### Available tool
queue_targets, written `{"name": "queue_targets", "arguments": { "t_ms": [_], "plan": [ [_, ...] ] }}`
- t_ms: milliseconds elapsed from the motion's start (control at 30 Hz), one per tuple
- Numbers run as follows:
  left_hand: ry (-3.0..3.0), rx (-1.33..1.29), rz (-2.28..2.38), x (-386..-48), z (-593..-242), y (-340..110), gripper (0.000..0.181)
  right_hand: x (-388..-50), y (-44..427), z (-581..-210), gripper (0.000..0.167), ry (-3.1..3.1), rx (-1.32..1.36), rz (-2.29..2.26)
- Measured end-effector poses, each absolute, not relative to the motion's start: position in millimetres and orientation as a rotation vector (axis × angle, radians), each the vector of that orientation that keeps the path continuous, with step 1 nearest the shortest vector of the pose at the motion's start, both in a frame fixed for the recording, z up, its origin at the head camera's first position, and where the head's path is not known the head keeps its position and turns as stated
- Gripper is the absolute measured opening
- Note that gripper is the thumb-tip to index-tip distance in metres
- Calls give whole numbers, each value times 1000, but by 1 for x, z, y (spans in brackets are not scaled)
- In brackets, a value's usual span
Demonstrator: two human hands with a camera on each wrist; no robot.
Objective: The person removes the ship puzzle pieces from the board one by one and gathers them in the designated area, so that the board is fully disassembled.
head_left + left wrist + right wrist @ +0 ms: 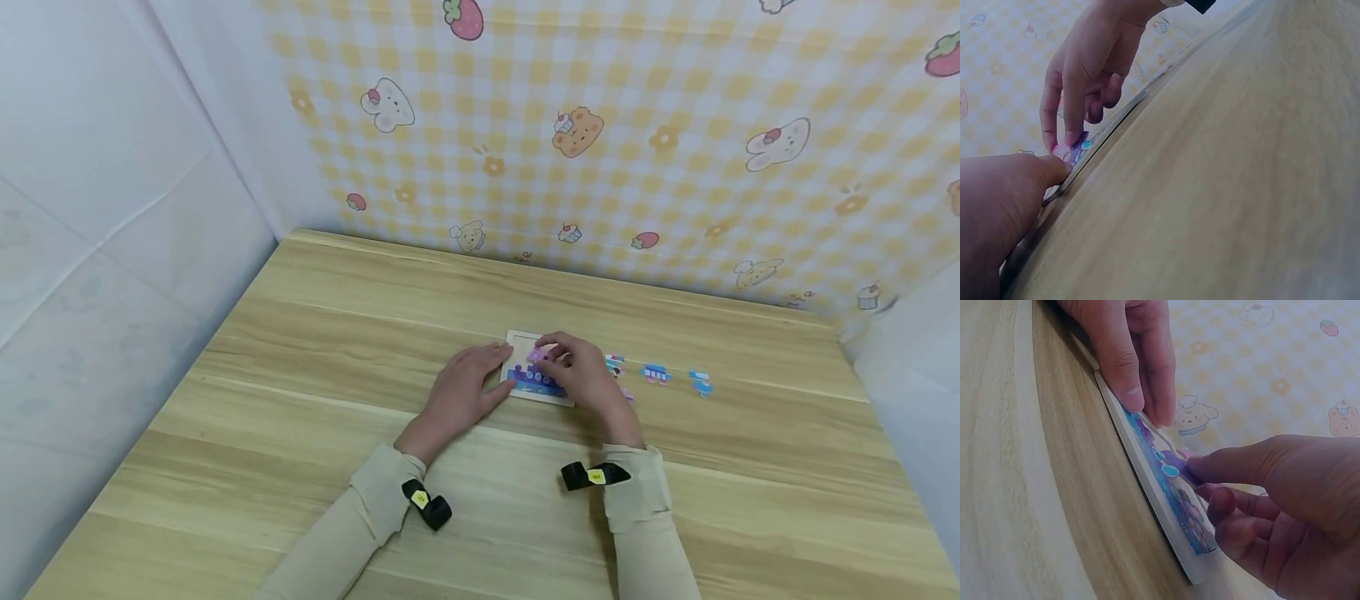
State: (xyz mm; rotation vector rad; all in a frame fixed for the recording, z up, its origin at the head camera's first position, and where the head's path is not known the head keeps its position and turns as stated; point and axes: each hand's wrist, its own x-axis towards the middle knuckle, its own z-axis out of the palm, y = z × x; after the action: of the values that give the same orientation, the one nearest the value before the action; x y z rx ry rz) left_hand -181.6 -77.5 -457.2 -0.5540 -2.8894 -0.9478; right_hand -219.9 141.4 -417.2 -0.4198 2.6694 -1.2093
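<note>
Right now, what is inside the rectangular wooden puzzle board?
Inside the wooden puzzle board, a blue-purple picture fills the near side; pale backing shows farther back. The right grip, pinching a pink puzzle piece, hides the far-right part, which cannot be seen.

We see a pale-rimmed board (523,344) flat on the worktop (300,375), blue and purple along its near side. We pinch a pink piece (536,356) over its middle in our right hand (587,379); loose, partly blue pieces (656,373) lie rightward.
</note>
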Motion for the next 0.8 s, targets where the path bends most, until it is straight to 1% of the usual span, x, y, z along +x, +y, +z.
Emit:
{"name": "queue_targets", "arguments": {
  "t_ms": [167,367,500,667,800],
  "plan": [
    [-2885,-545,-957,-180,-455,-78,58,-220,143,-416,27,2666,-424,-1275],
    [-2884,-549,-985,-179,-456,-77,59,-213,156,-409,22,2695,-303,-1433],
    [-2896,-537,-985,-180,-457,-75,60,-205,177,-405,25,2716,-264,-1470],
    [-2888,-528,-978,-180,-460,-75,59,-195,214,-403,28,2780,-204,-1445],
    [-2890,-524,-983,-180,-460,-76,59,-186,245,-405,35,2798,-79,-1394]
  ]
}}
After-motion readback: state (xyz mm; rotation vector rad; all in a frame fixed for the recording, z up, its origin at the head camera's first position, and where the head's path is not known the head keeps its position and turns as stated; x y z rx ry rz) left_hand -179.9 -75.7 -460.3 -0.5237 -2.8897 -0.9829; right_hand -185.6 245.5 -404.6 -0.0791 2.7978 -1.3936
